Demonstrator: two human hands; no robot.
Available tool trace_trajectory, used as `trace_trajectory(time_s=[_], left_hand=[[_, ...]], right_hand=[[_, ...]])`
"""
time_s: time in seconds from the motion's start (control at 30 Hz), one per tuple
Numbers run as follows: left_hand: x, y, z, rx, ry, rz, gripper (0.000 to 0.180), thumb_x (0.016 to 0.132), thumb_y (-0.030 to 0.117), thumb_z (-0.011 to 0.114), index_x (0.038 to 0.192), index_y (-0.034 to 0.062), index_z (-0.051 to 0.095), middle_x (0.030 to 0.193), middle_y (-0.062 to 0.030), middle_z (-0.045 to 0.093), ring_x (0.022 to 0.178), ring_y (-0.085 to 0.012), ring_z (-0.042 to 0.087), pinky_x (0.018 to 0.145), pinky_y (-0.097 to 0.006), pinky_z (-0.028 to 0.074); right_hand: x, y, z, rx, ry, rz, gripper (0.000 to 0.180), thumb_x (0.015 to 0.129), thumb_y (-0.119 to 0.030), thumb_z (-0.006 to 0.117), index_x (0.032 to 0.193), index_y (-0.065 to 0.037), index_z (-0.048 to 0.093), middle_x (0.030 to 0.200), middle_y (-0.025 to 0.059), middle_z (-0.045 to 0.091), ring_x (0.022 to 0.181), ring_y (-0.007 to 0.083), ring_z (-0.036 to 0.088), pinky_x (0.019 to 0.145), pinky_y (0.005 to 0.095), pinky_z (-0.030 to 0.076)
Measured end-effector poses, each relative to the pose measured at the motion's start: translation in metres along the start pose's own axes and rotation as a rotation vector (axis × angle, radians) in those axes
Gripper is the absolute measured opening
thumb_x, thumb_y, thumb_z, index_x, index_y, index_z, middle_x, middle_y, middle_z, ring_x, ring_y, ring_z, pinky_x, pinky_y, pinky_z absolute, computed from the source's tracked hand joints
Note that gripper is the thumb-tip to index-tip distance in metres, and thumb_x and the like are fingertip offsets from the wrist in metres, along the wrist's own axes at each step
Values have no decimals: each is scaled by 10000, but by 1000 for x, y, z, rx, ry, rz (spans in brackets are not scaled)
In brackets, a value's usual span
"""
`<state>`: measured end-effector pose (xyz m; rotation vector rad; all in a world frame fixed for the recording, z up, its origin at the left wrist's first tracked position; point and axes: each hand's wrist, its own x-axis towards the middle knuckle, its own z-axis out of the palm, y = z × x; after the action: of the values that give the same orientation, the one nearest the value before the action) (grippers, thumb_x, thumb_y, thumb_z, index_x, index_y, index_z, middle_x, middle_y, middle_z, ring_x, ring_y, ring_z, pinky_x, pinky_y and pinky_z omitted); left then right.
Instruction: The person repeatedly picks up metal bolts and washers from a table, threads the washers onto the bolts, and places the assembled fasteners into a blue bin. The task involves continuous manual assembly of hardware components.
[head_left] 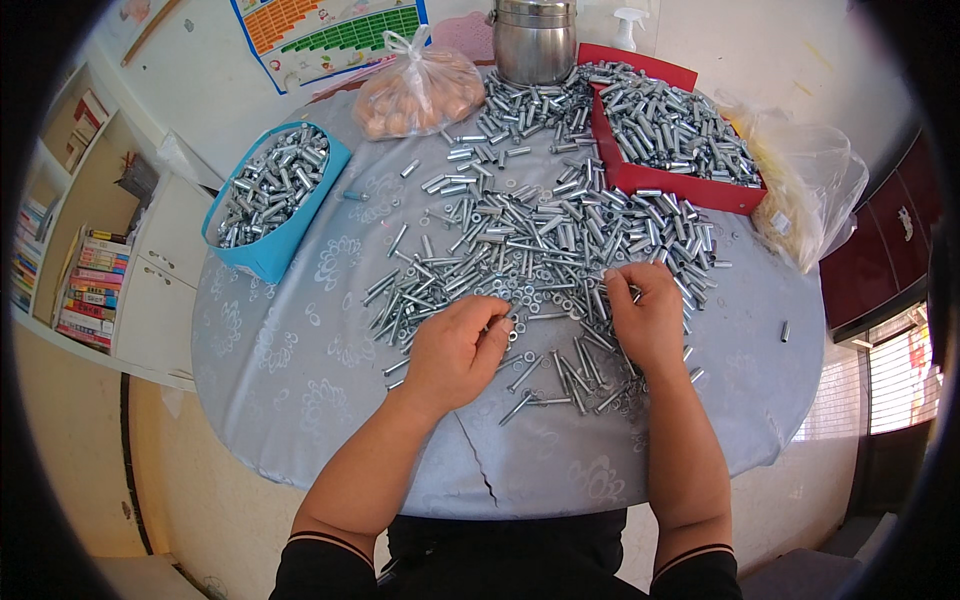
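Observation:
A wide heap of loose metal bolts, sleeves, nuts and washers [540, 235] covers the middle of the table. My left hand [455, 350] is curled at its near left edge, thumb and forefinger closed beside several small nuts [528, 295]. What those fingers hold, if anything, is too small to tell. On the right, my right hand [647, 312] is closed in a pinch over the heap, its fingertips among the sleeves; anything inside it is hidden. Between my forearms lie several long thin bolts [575, 375], with small washers [630, 395] close to the right wrist.
A blue box [275, 262] of anchor bolts stands at left, a red box [680, 190] of sleeve bolts at back right. Behind are a tied bag of eggs [420, 90] and a steel pot [535, 45]. A clear plastic bag [815, 195] sits right, on the grey tablecloth [330, 400].

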<state>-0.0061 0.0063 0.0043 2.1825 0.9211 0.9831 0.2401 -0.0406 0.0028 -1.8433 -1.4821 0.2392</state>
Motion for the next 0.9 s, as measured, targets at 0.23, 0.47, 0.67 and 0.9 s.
trace_trajectory(time_s=[0.23, 0.47, 0.67, 0.9], left_hand=[[1, 1, 2, 14, 4, 43, 120, 876, 103, 639, 960, 18, 642, 801, -95, 624, 648, -215, 594, 594, -315, 467], [1, 0, 1, 26, 7, 55, 130, 868, 80, 647, 981, 16, 654, 820, -99, 634, 678, -225, 611, 604, -312, 474], [2, 0, 3, -7, 11, 19, 170, 858, 46, 638, 1021, 3, 658, 865, -114, 649, 725, -229, 629, 638, -302, 495], [2, 2, 2, -14, 21, 26, 182, 832, 0, 640, 1007, 14, 687, 917, -112, 661, 794, -226, 645, 703, -300, 510]], right_hand=[[-3, 11, 15, -233, 181, -207, 275, 798, -28, 595, 1056, -41, 689, 959, 148, 651, 948, 328, 596, 941, 516, 420], [-3, 7, -8, 17, 30, -117, 220, 730, 11, 577, 897, -42, 710, 939, 149, 651, 930, 355, 585, 860, 451, 454], [-12, -10, -29, -78, -165, -257, 209, 667, 21, 610, 842, -48, 701, 909, 123, 648, 922, 336, 578, 829, 436, 458], [-10, -13, -23, -8, -150, -301, 199, 728, -22, 664, 921, -60, 693, 917, 117, 665, 922, 329, 598, 826, 421, 477]])
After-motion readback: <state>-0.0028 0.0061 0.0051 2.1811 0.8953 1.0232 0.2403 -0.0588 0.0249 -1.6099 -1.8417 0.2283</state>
